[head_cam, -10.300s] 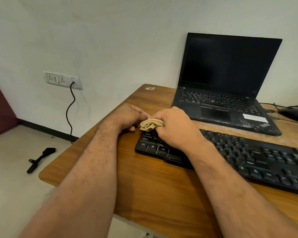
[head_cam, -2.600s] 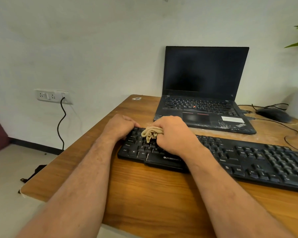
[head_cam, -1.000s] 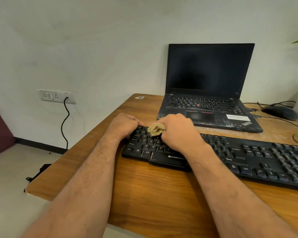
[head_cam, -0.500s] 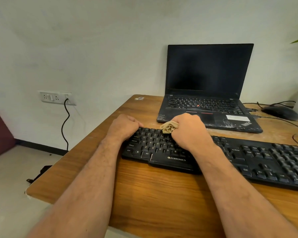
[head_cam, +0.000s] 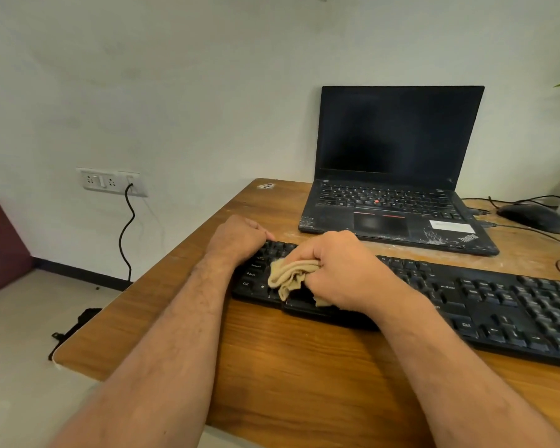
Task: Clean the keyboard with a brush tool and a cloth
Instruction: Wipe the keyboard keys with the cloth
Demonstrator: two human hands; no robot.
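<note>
On the black plastic keyboard (head_cam: 434, 299), your right hand (head_cam: 343, 273) grips the crumpled beige cloth (head_cam: 290, 276), wiping; your curled left hand (head_cam: 236, 237) steadies the end. Next, sweep rightward.

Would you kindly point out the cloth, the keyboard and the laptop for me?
cloth (head_cam: 290, 275): head view, on its bunched folds.
keyboard (head_cam: 505, 305): head view, on the right-hand keys.
laptop (head_cam: 398, 134): head view, on the dark screen.

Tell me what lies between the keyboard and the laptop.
Head view: only a bare strip of dusty wooden desk separates keyboard from laptop.
</note>
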